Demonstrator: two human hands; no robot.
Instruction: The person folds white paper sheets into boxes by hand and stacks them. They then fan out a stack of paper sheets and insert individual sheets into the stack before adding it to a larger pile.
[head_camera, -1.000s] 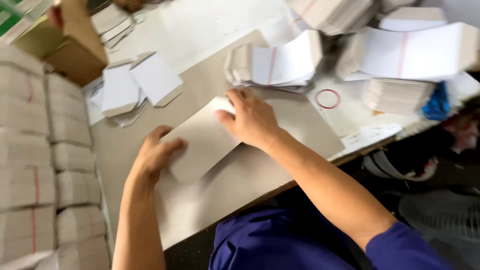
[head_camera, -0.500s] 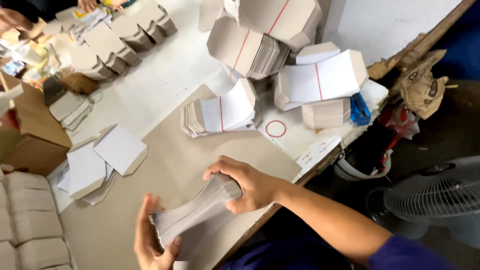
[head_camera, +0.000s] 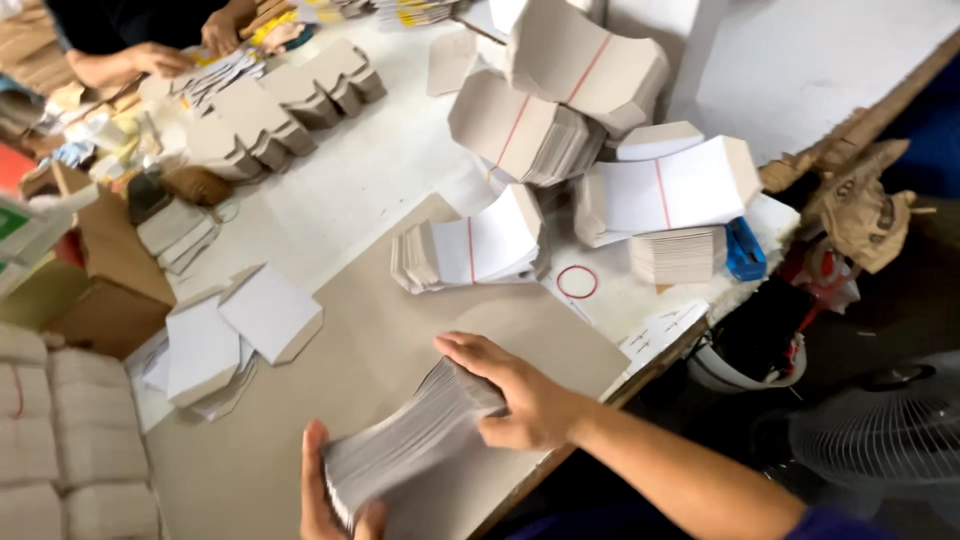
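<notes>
A thick stack of flat grey card blanks (head_camera: 405, 445) is held between both my hands, low over the brown work board (head_camera: 380, 340). My right hand (head_camera: 515, 395) grips its upper right end, fingers over the top. At the lower left end, my left hand (head_camera: 325, 500) cups the stack from below, and is partly cut off by the frame's bottom edge. The stack sags slightly in the middle.
Bundles of card blanks tied with red rubber bands (head_camera: 480, 250) (head_camera: 670, 195) (head_camera: 575, 60) lie beyond the board, with a loose red band (head_camera: 577, 281) and a blue box (head_camera: 745, 250). Loose white blanks (head_camera: 235, 330) lie left. Another person's hands (head_camera: 165, 60) work far left. A fan (head_camera: 880, 440) stands right.
Earlier both hands pressed a flat card on the board. They have since gathered a thick stack and now hold it by both ends; my view has swung toward the table's far side.
</notes>
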